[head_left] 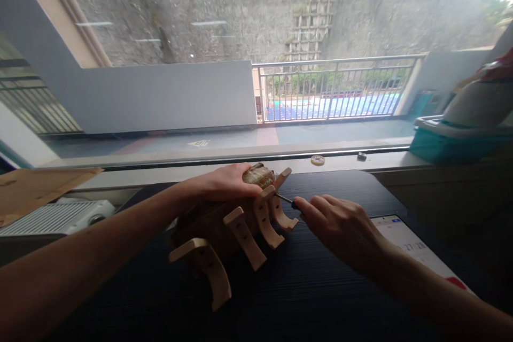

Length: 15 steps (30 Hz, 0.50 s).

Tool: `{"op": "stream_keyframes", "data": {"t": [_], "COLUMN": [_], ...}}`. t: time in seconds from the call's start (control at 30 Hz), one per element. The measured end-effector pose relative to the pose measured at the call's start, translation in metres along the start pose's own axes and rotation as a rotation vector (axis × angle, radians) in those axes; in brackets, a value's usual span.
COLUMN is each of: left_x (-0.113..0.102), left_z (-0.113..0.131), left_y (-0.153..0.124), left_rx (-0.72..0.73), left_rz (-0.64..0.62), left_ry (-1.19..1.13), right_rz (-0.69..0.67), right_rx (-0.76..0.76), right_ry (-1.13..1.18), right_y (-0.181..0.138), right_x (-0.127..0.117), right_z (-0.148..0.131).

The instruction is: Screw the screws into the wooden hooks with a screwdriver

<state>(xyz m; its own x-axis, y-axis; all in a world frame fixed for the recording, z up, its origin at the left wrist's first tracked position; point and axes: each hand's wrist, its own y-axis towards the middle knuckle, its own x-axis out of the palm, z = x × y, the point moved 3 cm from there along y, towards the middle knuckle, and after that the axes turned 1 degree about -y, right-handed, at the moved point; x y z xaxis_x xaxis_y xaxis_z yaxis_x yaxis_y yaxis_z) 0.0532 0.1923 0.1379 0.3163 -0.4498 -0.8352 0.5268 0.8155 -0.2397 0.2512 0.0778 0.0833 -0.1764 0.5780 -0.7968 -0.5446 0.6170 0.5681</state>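
On the dark table lies a brown rounded body [224,230] with several pale curved wooden pieces [250,243] along its near side, each with dark holes or screw heads. My left hand [230,181] is wrapped over the far end of this body, next to a tan, streaked end part [259,175]. In my right hand [336,219], a screwdriver [285,199] is held by its dark handle, mostly hidden by my fingers. Its thin metal shaft points left, with the tip at the farther curved wooden pieces; exact contact is hard to make out.
A tablet or phone [417,251] showing a timer lies right on the black table [308,288]. On the sill are a yellowish ring [318,160], a small dark object [362,156] and a teal container [444,144]. Cardboard [44,187] rests above a white appliance [60,216] at left.
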Motion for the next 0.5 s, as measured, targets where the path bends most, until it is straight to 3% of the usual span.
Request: {"op": "stream_keyframes", "data": {"t": [0.07, 0.2, 0.27, 0.37, 0.5], "left_x": [0.000, 0.001, 0.001, 0.001, 0.002], "left_z": [0.000, 0.001, 0.000, -0.001, -0.001], "left_y": [-0.001, -0.002, -0.001, 0.000, 0.001], "left_rx": [0.009, 0.005, 0.002, -0.019, -0.035], "left_rz": [-0.004, -0.026, -0.018, -0.003, -0.008], "left_ry": [-0.005, -0.010, -0.002, -0.004, -0.037], "right_rz": [0.030, -0.014, -0.063, -0.093, -0.081], "right_rx": [0.153, 0.664, 0.776, 0.707, 0.307], "right_ry": [0.150, 0.676, 0.814, 0.710, 0.227], "right_y": [-0.002, -0.010, -0.011, -0.007, 0.002], "right_x": [0.007, 0.025, 0.027, 0.018, -0.006], "right_z": [0.001, 0.004, 0.003, 0.003, -0.001]}}
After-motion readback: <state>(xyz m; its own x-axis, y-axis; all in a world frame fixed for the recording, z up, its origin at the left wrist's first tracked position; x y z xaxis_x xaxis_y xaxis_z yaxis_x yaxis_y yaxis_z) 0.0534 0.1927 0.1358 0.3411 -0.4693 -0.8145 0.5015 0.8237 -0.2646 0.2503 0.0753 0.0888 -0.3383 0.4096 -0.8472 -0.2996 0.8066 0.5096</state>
